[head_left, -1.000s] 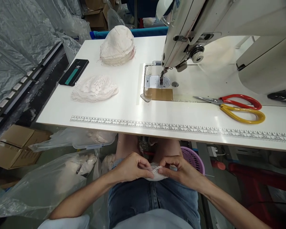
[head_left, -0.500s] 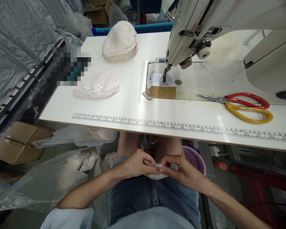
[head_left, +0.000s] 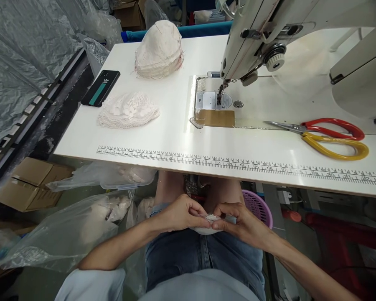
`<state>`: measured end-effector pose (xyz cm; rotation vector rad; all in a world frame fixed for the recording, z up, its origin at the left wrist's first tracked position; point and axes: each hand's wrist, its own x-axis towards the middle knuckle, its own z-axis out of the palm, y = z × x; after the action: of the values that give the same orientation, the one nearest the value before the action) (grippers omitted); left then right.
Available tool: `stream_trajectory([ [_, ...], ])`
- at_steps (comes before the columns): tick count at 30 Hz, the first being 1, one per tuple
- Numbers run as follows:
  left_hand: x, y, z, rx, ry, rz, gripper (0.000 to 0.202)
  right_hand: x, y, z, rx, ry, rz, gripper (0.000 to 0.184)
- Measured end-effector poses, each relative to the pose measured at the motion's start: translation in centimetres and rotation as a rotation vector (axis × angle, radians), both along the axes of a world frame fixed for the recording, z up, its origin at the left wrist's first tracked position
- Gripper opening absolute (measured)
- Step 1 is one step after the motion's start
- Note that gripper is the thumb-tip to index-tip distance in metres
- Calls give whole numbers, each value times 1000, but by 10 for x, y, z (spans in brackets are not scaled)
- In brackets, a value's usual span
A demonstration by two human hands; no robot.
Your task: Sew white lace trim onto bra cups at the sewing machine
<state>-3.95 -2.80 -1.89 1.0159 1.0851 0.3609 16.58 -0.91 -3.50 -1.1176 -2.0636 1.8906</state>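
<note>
A small white piece of fabric (head_left: 204, 230) is held over my lap, below the table's front edge. My left hand (head_left: 183, 215) pinches its left side between thumb and fingers. On the other side my right hand (head_left: 235, 221) grips it the same way, with the fingertips of both hands close together. A bit of whitish trim shows between the fingers; most of the piece is hidden by the hands. On the table lie a white lace piece (head_left: 128, 112) and, behind it, a stack of white cup-shaped fabric pieces (head_left: 159, 50) with loose threads.
A sewing machine (head_left: 253, 42) stands at the right of the white table (head_left: 172, 138). Scissors (head_left: 329, 136) with red and yellow handles lie before it. A dark phone (head_left: 100, 88) rests at the left edge. Below are a purple basket (head_left: 257, 209), plastic bags (head_left: 69, 234) and a cardboard box (head_left: 33, 184).
The view has shifted slightly, so the table and machine appear a little higher and the right-hand items farther right. Both hands keep nearly the same pinch on the fabric.
</note>
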Motion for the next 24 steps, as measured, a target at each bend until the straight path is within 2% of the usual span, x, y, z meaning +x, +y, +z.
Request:
stream_trajectory([
  [5, 1, -1, -1, -9, 20, 8, 24, -1, -1, 0, 23, 7, -6, 28],
  [13, 2, -4, -2, -17, 28, 30, 28, 0, -5, -6, 17, 16, -42, 30],
  [17, 2, -4, 0, -34, 31, 43, 24, 3, -7, -4, 61, -2, -54, 23],
  [24, 2, -6, -3, 4, 55, 24, 22, 3, -8, 1, 151, 132, -94, 17],
])
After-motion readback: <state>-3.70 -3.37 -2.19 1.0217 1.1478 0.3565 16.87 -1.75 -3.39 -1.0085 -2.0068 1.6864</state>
